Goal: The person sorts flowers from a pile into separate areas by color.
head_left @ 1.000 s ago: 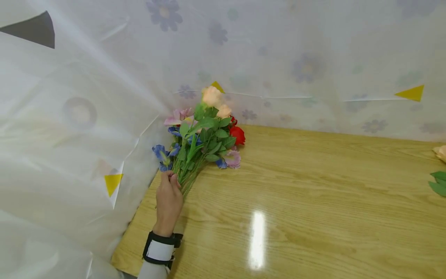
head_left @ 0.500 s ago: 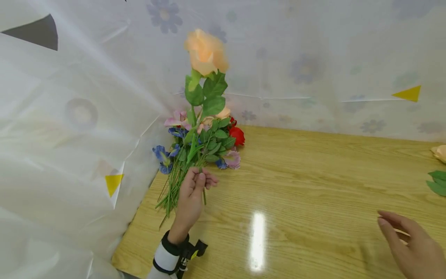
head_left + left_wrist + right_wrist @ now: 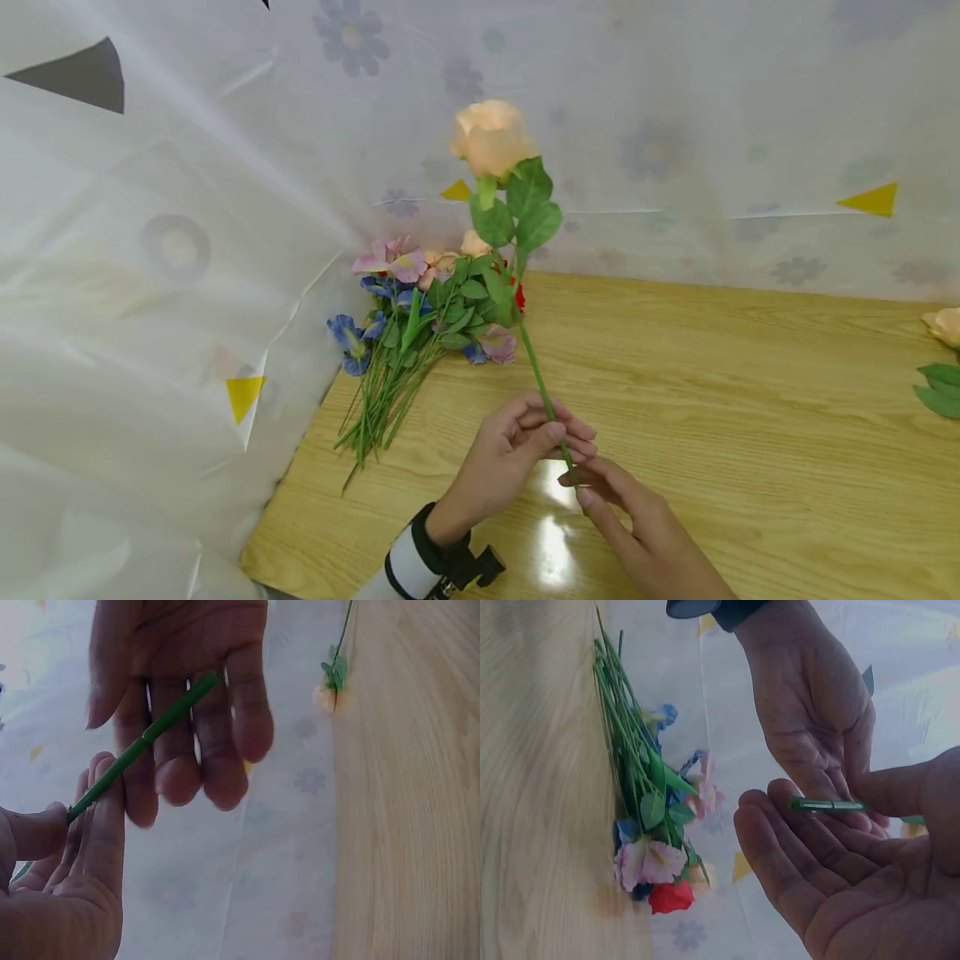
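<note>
A peach rose [image 3: 495, 137] on a long green stem stands nearly upright over the table in the head view. My left hand [image 3: 498, 458] pinches its lower stem between thumb and fingers. Around the stem's bottom end is my right hand [image 3: 645, 525], fingers nearly straight and thumb apart. In the left wrist view the cut stem end [image 3: 180, 709] crosses in front of the right hand's fingers, and the left thumb [image 3: 37, 831] presses the stem higher up. The right wrist view also shows the stem tip [image 3: 810, 804] over the right fingers.
A pile of artificial flowers [image 3: 405, 342], pink, blue, peach and red, lies at the back left of the wooden table [image 3: 712, 400]. Another peach rose [image 3: 943, 325] lies at the far right edge. A pale flower-printed sheet [image 3: 675, 100] hangs behind.
The left hand has drawn the peach rose out of the pile and brought it rightward. My right hand has come into view from the right, up to the stem's lower end.
</note>
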`<move>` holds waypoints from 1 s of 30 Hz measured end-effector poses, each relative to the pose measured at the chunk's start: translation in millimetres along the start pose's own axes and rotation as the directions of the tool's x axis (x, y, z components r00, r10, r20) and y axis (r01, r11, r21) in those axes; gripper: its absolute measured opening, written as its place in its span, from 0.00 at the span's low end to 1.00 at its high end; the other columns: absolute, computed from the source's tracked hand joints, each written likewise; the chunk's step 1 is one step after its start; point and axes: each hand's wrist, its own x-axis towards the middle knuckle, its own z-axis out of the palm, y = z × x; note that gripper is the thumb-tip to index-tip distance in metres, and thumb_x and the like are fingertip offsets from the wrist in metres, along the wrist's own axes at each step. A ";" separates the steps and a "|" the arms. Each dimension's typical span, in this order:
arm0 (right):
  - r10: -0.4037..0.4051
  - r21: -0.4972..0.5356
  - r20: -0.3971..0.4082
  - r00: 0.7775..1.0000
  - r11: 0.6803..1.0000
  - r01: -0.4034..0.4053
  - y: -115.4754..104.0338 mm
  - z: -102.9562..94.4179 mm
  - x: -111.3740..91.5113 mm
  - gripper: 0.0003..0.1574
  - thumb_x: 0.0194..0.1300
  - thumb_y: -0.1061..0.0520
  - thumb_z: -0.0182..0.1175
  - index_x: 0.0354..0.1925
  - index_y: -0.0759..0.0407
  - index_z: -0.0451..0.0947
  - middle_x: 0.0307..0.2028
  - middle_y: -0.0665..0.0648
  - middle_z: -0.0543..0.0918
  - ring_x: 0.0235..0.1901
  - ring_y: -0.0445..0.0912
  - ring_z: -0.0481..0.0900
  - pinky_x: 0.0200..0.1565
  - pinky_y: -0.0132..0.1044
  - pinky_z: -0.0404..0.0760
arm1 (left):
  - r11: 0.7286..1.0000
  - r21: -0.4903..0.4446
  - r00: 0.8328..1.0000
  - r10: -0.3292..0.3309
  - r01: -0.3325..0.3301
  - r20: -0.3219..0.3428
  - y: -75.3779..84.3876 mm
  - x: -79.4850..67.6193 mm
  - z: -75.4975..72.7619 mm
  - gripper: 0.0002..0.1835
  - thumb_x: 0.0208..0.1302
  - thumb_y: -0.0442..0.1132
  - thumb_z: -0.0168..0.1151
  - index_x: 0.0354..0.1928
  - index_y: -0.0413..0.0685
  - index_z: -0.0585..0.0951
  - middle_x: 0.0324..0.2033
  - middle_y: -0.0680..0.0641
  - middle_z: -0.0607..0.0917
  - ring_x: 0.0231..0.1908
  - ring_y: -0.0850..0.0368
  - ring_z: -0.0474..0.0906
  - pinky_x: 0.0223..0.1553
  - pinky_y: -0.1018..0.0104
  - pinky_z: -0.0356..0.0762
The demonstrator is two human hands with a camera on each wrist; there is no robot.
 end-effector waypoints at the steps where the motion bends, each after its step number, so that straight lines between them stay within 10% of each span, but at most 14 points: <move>1: -0.013 0.033 0.002 1.000 0.999 0.013 -0.4 2.8 1.6 0.20 0.74 0.67 0.49 0.61 0.56 0.69 0.48 0.45 0.81 0.47 0.43 0.81 0.46 0.36 0.81 | 1.000 0.020 1.000 0.002 -0.001 -0.005 -1.3 0.0 2.2 0.09 0.75 0.30 0.48 0.52 0.34 0.71 0.46 0.29 0.81 0.45 0.49 0.84 0.48 0.44 0.78; 9: 0.003 0.224 -0.048 0.999 0.975 0.008 3.1 9.4 2.8 0.18 0.76 0.70 0.39 0.55 0.63 0.72 0.28 0.52 0.73 0.25 0.42 0.72 0.29 0.32 0.77 | 0.938 0.342 0.996 -0.032 0.060 -0.086 -1.3 1.5 10.8 0.10 0.71 0.39 0.58 0.51 0.51 0.81 0.48 0.53 0.83 0.49 0.56 0.80 0.49 0.60 0.79; 15: 0.148 0.083 -0.166 0.975 0.987 -0.136 3.2 -3.2 -2.3 0.16 0.79 0.64 0.37 0.48 0.58 0.73 0.21 0.48 0.62 0.17 0.41 0.60 0.19 0.34 0.66 | 0.784 0.620 0.996 0.026 0.034 -0.088 -3.9 -1.0 -4.6 0.17 0.72 0.44 0.56 0.60 0.52 0.75 0.55 0.55 0.78 0.54 0.58 0.75 0.52 0.62 0.76; 19: 0.206 -0.048 -0.231 0.951 0.974 -0.223 11.0 -24.5 -10.8 0.15 0.80 0.61 0.37 0.47 0.57 0.72 0.23 0.49 0.62 0.18 0.41 0.60 0.21 0.33 0.66 | 0.693 0.706 0.982 -0.012 0.145 -0.189 -6.6 -9.6 -33.4 0.19 0.73 0.46 0.55 0.62 0.51 0.74 0.56 0.51 0.77 0.54 0.56 0.74 0.52 0.57 0.76; 22: 0.250 -0.122 -0.292 0.923 0.948 -0.295 21.8 -47.1 -20.6 0.15 0.80 0.59 0.37 0.48 0.57 0.72 0.23 0.51 0.63 0.16 0.42 0.60 0.22 0.32 0.67 | 0.589 0.763 0.950 -0.024 0.265 -0.311 -7.8 -18.0 -60.0 0.19 0.73 0.45 0.56 0.62 0.49 0.74 0.55 0.47 0.77 0.53 0.52 0.74 0.50 0.53 0.76; 26: 0.331 -0.184 -0.360 0.872 0.891 -0.415 39.5 -85.1 -39.7 0.19 0.80 0.54 0.35 0.52 0.61 0.70 0.21 0.52 0.64 0.14 0.43 0.61 0.19 0.33 0.66 | 0.378 0.823 0.887 0.006 0.425 -0.461 -6.1 -30.1 -93.9 0.21 0.71 0.43 0.59 0.61 0.40 0.74 0.54 0.40 0.77 0.51 0.43 0.75 0.47 0.50 0.77; 30: 0.420 -0.247 -0.472 0.775 0.781 -0.574 54.3 -119.7 -61.9 0.23 0.80 0.49 0.32 0.53 0.60 0.70 0.22 0.54 0.67 0.15 0.44 0.62 0.17 0.35 0.64 | 0.226 0.800 0.818 0.025 0.556 -0.575 -6.2 -43.3 -122.4 0.22 0.69 0.41 0.61 0.59 0.36 0.75 0.52 0.36 0.78 0.50 0.40 0.76 0.46 0.47 0.77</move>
